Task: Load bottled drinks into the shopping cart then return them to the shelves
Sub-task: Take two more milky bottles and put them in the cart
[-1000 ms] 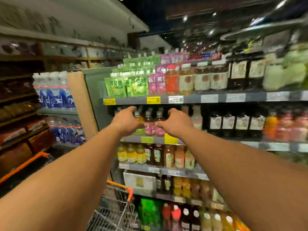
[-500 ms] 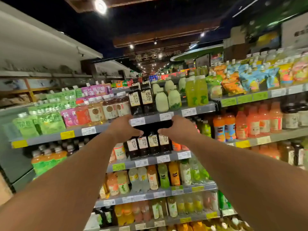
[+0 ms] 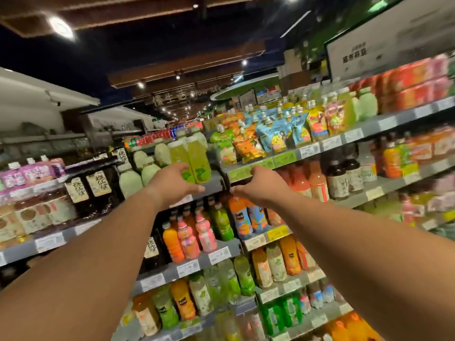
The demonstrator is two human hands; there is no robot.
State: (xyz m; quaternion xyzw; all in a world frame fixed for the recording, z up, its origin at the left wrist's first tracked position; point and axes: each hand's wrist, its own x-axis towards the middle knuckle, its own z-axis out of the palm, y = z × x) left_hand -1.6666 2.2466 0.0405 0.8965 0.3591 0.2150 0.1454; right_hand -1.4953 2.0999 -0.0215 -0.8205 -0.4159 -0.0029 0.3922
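While the left hand [image 3: 172, 184] spreads at the upright green bottles [image 3: 194, 161] — nearer — the right hand [image 3: 258, 187], loosely curled, holds nothing.

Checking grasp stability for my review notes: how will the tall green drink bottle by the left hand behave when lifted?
The green drink bottle looks full, so probably heavy. Tall and narrow, it may tip. Its smooth plastic could slip.

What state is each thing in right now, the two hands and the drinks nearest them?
Left hand: fingers spread, touching the base of the green bottles, not clearly gripping.
Right hand: fingers relaxed, at the shelf edge, holding nothing visible.
Green bottles: upright on the shelf.
Orange bottle: upright, one shelf down, untouched.
Spouted pouches: standing, leaning slightly.
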